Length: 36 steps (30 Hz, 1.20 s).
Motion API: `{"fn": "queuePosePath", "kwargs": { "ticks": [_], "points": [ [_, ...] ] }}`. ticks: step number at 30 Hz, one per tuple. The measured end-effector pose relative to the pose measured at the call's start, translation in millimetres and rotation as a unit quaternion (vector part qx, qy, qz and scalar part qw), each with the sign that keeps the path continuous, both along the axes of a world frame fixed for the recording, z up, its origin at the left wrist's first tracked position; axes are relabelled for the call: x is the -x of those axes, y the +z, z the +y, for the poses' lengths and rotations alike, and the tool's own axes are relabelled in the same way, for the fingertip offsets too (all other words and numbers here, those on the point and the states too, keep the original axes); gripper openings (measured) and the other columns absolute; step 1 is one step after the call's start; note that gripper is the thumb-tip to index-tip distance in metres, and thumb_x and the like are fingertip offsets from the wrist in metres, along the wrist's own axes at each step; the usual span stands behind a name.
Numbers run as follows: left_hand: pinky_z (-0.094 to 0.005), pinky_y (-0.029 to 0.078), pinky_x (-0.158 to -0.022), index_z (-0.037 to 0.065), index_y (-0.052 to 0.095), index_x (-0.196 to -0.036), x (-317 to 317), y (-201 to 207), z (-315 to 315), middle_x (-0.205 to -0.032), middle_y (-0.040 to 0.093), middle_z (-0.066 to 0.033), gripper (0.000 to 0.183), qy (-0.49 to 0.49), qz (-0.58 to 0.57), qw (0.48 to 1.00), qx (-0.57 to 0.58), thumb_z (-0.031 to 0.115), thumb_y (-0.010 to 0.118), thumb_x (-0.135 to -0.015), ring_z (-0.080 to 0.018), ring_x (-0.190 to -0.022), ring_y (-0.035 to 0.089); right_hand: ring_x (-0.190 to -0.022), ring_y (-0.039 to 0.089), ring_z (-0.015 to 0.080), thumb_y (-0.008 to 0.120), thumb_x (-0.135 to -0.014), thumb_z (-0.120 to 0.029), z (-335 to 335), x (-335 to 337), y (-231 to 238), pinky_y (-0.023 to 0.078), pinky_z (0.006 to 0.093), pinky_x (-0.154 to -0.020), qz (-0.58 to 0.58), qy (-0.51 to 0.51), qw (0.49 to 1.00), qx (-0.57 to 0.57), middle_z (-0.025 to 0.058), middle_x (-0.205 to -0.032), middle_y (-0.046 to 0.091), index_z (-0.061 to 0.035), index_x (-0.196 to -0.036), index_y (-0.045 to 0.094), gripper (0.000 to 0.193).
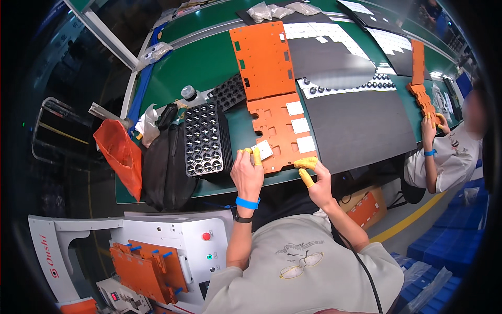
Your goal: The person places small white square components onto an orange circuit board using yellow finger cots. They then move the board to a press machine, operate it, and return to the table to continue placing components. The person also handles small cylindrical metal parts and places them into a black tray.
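Observation:
An orange fixture board (277, 128) with cutouts lies near the bench's front edge, its upright-looking orange flap (263, 62) at the far end. Three white square pieces (300, 125) sit in a column along its right side. My left hand (247, 171), with yellow finger covers, pinches another white square piece (264, 150) over the board's lower left part. My right hand (320, 183), also in yellow finger covers, is at the board's lower right corner. Its thumb and index finger are apart, with nothing visible between them; whether a fingertip touches the board I cannot tell.
A stack of black trays (205, 138) with round parts stands left of the board. Dark mats (361, 125) lie to the right, with a white strip of round black parts (350, 87). A co-worker (444, 157) sits at right. A white machine (172, 235) stands lower left.

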<state>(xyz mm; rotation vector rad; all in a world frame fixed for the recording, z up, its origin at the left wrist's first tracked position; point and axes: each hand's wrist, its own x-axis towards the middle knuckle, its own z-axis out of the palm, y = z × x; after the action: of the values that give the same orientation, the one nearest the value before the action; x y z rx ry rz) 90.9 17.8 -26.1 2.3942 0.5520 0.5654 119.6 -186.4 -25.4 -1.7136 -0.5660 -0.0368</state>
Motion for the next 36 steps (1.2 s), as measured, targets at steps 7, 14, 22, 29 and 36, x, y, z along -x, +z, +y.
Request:
{"fn": "queuePosePath", "kwargs": {
  "ticks": [7, 14, 22, 29, 36],
  "points": [
    [-0.0503, 0.047, -0.07, -0.003, 0.062, -0.097, -1.8, 3.9, 1.6, -0.093, 0.059, -0.0204, 0.023, -0.018, 0.02, 1.0, -0.015, 0.02, 0.058, -0.099, -0.0444, -0.084, 0.061, -0.096, 0.066, 0.0255, 0.067, -0.089, -0.001, -2.0, 0.0, -0.6, 0.05, 0.033, -0.088, -0.003, 0.002, 1.0, -0.005, 0.0112, -0.102, 0.071, 0.0003, -0.108, 0.071, 0.019],
    [-0.0504, 0.048, -0.069, -0.002, 0.061, -0.092, -2.3, -6.3, 2.1, -0.09, 0.057, -0.0188, 0.019, -0.035, 0.048, 0.998, -0.03, 0.017, 0.06, -0.095, -0.0415, -0.081, 0.061, -0.097, 0.067, 0.0249, 0.067, -0.089, -0.001, 0.9, 1.8, -2.1, 0.05, 0.0331, -0.088, 0.001, 0.002, 1.0, -0.004, 0.0113, -0.101, 0.071, 0.0, -0.107, 0.071, 0.018],
    [-0.0513, 0.051, -0.071, -0.002, 0.063, -0.092, -4.7, -7.4, 9.4, -0.091, 0.061, -0.0202, 0.015, -0.053, 0.072, 0.996, -0.022, 0.012, 0.061, -0.09, -0.0426, -0.084, 0.063, -0.097, 0.067, 0.0251, 0.067, -0.089, -0.001, 7.2, 6.7, -1.1, 0.05, 0.0333, -0.088, 0.015, 0.032, 0.999, 0.009, 0.0112, -0.101, 0.071, -0.0005, -0.105, 0.072, 0.017],
    [-0.051, 0.052, -0.072, -0.001, 0.064, -0.09, -7.4, -4.6, 3.3, -0.092, 0.062, -0.02, 0.011, -0.039, 0.098, 0.992, -0.062, 0.009, 0.062, -0.085, -0.0415, -0.086, 0.065, -0.1, 0.065, 0.0282, 0.07, -0.087, -0.003, 19.2, 6.1, 1.7, 0.048, 0.0353, -0.092, -0.026, 0.064, 0.996, 0.049, 0.0122, -0.108, 0.069, -0.0024, -0.107, 0.072, 0.02],
    [-0.0522, 0.052, -0.072, -0.001, 0.062, -0.089, -6.2, 0.3, 7.0, -0.092, 0.063, -0.0217, 0.016, -0.06, 0.093, 0.992, -0.057, 0.014, 0.057, -0.092, -0.0429, -0.085, 0.065, -0.136, 0.045, 0.0356, 0.073, -0.083, -0.008, 45.4, -1.7, 11.6, 0.032, 0.0537, -0.113, -0.242, 0.093, 0.941, 0.217, 0.0174, -0.136, 0.055, 0.0007, -0.132, 0.056, 0.053]
  ]
}}
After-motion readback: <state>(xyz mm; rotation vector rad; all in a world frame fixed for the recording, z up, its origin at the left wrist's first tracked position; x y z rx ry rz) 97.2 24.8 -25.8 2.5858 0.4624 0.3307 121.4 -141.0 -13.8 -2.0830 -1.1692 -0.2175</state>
